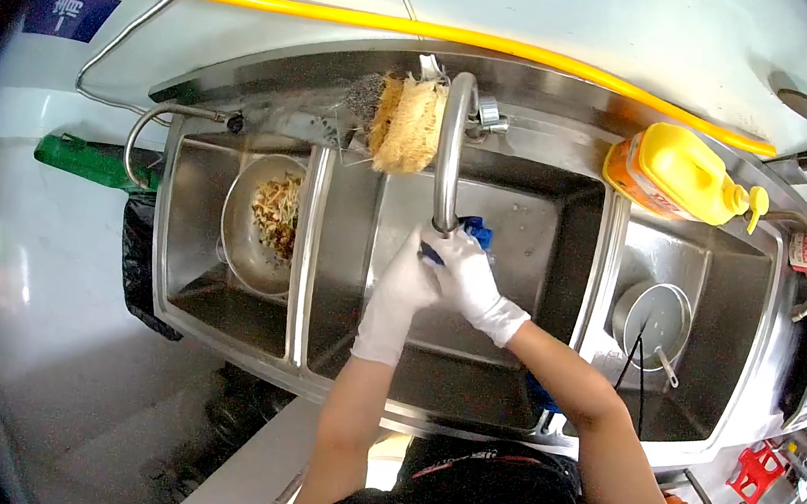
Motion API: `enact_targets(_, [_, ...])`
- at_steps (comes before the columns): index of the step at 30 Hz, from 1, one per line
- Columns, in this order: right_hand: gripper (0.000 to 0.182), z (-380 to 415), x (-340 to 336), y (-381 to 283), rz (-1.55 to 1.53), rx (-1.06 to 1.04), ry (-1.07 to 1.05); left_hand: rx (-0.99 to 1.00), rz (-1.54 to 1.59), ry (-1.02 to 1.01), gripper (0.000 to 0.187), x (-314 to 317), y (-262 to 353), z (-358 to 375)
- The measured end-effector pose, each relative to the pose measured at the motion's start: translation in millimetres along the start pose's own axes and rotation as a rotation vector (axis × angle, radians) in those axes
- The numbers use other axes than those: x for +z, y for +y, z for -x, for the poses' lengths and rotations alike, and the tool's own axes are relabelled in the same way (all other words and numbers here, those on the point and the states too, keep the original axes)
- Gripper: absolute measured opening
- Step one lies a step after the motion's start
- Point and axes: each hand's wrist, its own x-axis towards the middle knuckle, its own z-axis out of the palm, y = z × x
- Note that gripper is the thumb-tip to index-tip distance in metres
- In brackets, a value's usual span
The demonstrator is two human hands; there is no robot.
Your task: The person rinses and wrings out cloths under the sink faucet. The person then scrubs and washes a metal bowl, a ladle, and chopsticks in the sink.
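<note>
Though the faucet [453,137] curves in close, the middle basin [533,223] leaves open room toward both its side walls. Below the faucet's mouth, the right hand [466,272] curls its fingers around a blue cloth [476,228]; the left hand [404,277] meets it, finger spread too hidden to tell.
</note>
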Motion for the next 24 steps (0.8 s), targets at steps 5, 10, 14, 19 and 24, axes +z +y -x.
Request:
enact_targets(5, [0.027, 14, -29, 0, -0.243, 0.039, -0.018, -0.023, -0.182, 0.079, 0.023, -19, 7, -36])
enact_targets(10, [0.016, -24, -56, 36, -0.632, 0.485, 0.03, -0.032, -0.547, 0.036, 0.029, -17, 6, -28])
enact_targets(14, [0.04, -25, -22, 77, -0.793, 0.595, -0.104, -0.157, -0.126, -0.221, 0.045, -11, 1, -10])
enact_targets(19, [0.052, -9, -3, 106, -1.989, 0.706, -0.692, -0.196, 0.015, -0.227, 0.057, 3, -8, -3])
enact_targets(24, [0.046, -26, -13, 66, -1.526, 0.777, -0.413, -0.194, 0.115, -0.275, 0.054, 6, -5, 13])
